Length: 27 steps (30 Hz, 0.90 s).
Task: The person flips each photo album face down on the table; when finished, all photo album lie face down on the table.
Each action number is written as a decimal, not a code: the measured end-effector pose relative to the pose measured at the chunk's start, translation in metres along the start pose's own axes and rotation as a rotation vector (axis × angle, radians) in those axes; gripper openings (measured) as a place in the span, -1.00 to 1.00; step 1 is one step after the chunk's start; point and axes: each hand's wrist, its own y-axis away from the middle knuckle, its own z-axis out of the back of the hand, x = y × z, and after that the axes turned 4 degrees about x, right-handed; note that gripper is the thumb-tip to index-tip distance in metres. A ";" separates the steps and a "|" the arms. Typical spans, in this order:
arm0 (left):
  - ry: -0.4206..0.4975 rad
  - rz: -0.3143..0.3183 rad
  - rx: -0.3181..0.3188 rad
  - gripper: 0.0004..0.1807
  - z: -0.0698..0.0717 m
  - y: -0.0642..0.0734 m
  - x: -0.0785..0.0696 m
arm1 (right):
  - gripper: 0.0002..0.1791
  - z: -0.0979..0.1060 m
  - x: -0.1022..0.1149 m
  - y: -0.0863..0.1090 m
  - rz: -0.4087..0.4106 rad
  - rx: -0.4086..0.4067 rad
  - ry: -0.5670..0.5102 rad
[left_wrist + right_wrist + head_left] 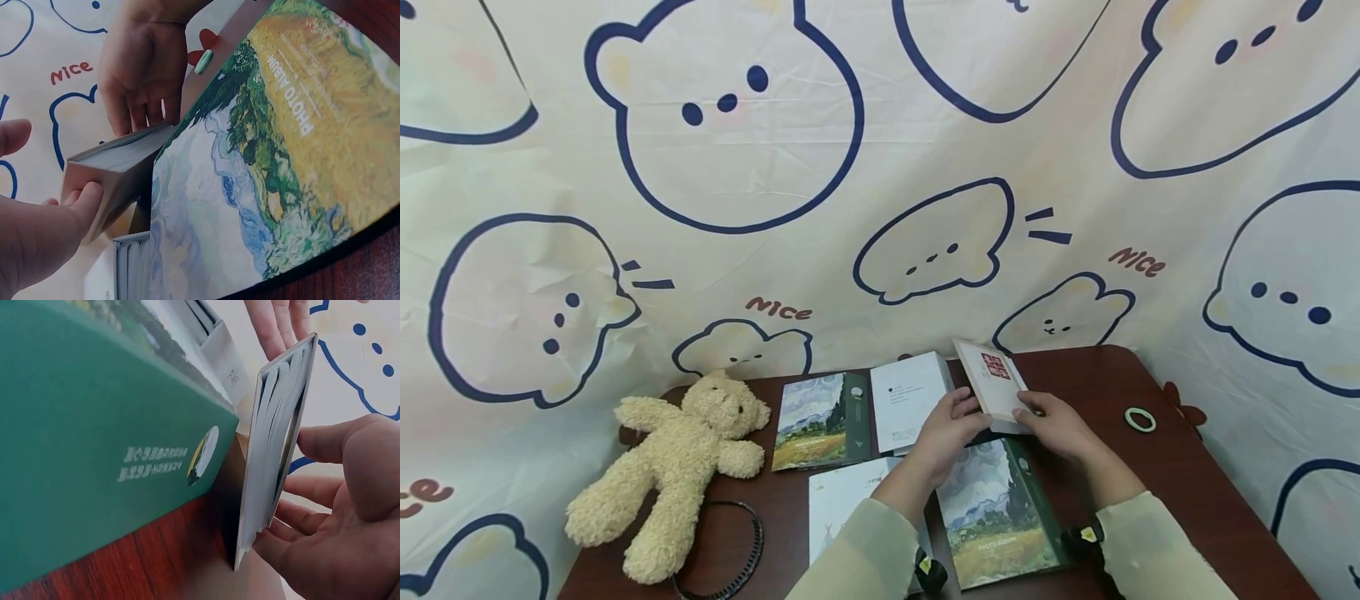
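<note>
A white photo album (992,379) with a red square print is held tilted up at the back right of the table. My right hand (1063,425) grips its right side, thumb and fingers on the cover edges in the right wrist view. Fingers of my left hand (947,429) touch the album's spine, while the thumb stands apart from it in the left wrist view. Below both hands lies a green-spined photo album (1000,517) with a painted landscape cover. Loose page edges (278,425) show in the held album.
Left of my hands are a second landscape album (812,425), a white album (906,400) and another white one (842,500), partly behind my left arm. A plush bear (688,458) and black headband (756,542) lie further left. A pale green ring (1128,419) is at right.
</note>
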 end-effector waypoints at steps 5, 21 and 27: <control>-0.003 -0.019 -0.001 -0.20 0.000 0.001 -0.001 | -0.28 -0.002 0.002 -0.001 -0.016 0.011 -0.037; -0.066 -0.050 -0.028 -0.43 0.002 0.007 -0.007 | -0.27 -0.009 0.001 -0.005 -0.025 0.055 -0.228; -0.115 -0.075 -0.046 -0.45 0.003 0.009 -0.009 | -0.32 -0.012 0.004 -0.005 0.003 0.079 -0.351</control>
